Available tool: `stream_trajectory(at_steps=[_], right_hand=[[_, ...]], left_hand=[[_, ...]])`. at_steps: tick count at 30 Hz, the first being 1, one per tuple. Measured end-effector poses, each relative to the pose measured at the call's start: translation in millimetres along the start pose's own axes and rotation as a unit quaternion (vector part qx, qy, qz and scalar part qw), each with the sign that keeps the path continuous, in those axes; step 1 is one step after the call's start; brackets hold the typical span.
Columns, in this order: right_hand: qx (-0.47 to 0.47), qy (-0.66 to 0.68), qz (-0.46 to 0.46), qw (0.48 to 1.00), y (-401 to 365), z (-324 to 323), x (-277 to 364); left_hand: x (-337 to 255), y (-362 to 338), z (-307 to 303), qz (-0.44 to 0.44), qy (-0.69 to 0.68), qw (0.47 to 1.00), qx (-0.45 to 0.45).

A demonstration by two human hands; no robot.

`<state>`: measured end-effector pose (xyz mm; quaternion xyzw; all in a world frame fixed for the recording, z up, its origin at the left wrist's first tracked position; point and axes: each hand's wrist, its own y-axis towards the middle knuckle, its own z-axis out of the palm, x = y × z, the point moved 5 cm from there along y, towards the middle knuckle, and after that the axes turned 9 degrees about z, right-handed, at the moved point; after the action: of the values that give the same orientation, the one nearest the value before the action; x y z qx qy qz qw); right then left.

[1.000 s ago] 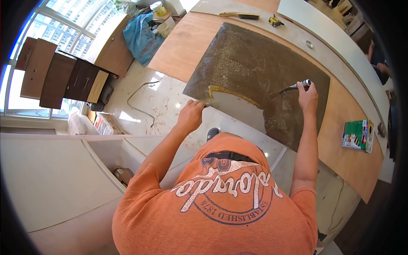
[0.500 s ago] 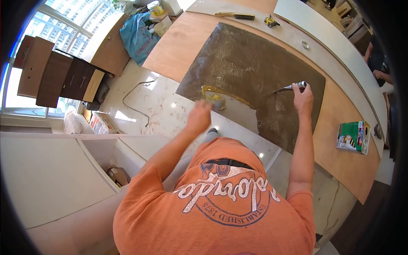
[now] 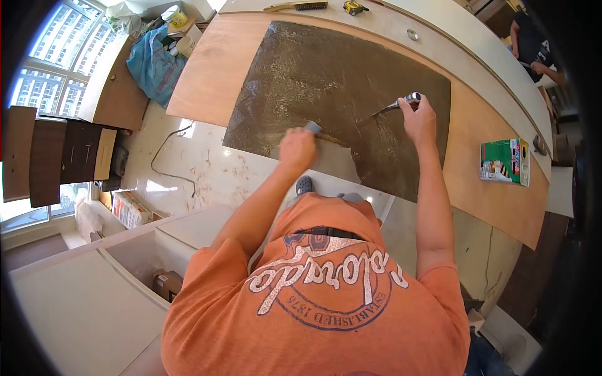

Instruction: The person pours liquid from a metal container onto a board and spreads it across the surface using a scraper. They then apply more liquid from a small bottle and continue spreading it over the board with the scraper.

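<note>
My left hand (image 3: 298, 149) is closed around a small grey spreader (image 3: 313, 128), partly hidden by my fingers, at the near edge of a brown-coated sheet (image 3: 301, 81). Beside it a pale uncoated patch (image 3: 337, 161) shows on the sheet, with a thin yellowish-brown ridge of glue along its far side. My right hand (image 3: 420, 123) grips a shiny silver hand tool (image 3: 395, 105) over the sheet's right half. The tool's narrow end points left and down toward the coating; its exact kind cannot be made out.
A wire brush (image 3: 310, 6), a yellow tape measure (image 3: 355, 7) and a tape roll (image 3: 412, 35) lie on the far board. At right stands a green-and-white can (image 3: 505, 161). Another person (image 3: 533, 44) is at the far right. A cable (image 3: 164, 170) lies on the floor.
My view has shifted, so the bench appears further left and higher. My left hand has moved the spreader over the near patch, and the thick yellow glue there is now a thinner ridge.
</note>
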<state>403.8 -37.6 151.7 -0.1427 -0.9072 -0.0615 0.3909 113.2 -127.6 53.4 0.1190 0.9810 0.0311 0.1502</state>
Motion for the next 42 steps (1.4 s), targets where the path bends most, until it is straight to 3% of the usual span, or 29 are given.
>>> stream_trajectory(at_steps=[5,9,11,14,17,21,22,24,27,31,33,36,39,42], right_hand=[[0.013,-0.016,-0.074,0.997,5.4,2.7,7.6],[0.045,0.004,-0.084,0.995,9.2,3.3,1.2],[0.046,0.017,-0.089,0.995,11.1,-0.9,1.8],[0.051,0.016,-0.096,0.994,10.5,-5.0,-3.7],[0.055,0.014,-0.107,0.993,18.6,-6.8,-9.8],[0.072,0.008,-0.098,0.993,22.9,-6.7,-8.5],[0.075,0.004,-0.096,0.993,24.1,-7.0,-8.8],[0.075,0.010,-0.106,0.991,26.7,-5.9,-9.0],[0.076,-0.008,-0.113,0.991,28.8,-4.7,-6.8],[0.084,0.001,-0.114,0.990,29.5,-5.5,-10.1],[0.088,0.025,-0.111,0.990,29.2,-6.3,-12.3],[0.091,0.029,-0.102,0.990,31.0,-8.0,-18.3],[0.090,0.026,-0.107,0.990,31.6,-8.4,-18.2],[0.097,0.024,-0.110,0.989,33.1,-7.9,-18.9]], left_hand=[[-52.3,-9.7,-5.2,0.079,-0.053,0.995,0.016],[-20.9,-45.2,-60.2,0.019,-0.017,0.992,-0.122],[10.5,-68.2,-61.7,0.013,0.064,0.980,-0.190],[40.4,-122.8,-13.8,0.009,0.095,0.984,-0.150],[22.9,-138.6,-18.1,0.027,0.096,0.985,-0.138],[37.3,-116.5,-50.9,-0.053,0.145,0.975,-0.161],[53.8,-107.0,-56.8,-0.122,0.139,0.976,-0.113],[87.2,-98.9,-57.6,-0.192,0.125,0.964,-0.135],[102.5,-89.0,-47.9,-0.275,0.076,0.955,-0.075],[42.1,-85.1,-34.1,-0.172,0.075,0.982,-0.005],[15.3,-97.2,-24.6,-0.158,0.060,0.985,-0.018],[-12.1,-127.9,-10.7,-0.138,-0.018,0.986,-0.095],[-17.3,-132.8,-17.5,-0.121,-0.038,0.986,-0.112],[-48.2,-111.6,-50.4,-0.075,0.016,0.975,-0.206]])
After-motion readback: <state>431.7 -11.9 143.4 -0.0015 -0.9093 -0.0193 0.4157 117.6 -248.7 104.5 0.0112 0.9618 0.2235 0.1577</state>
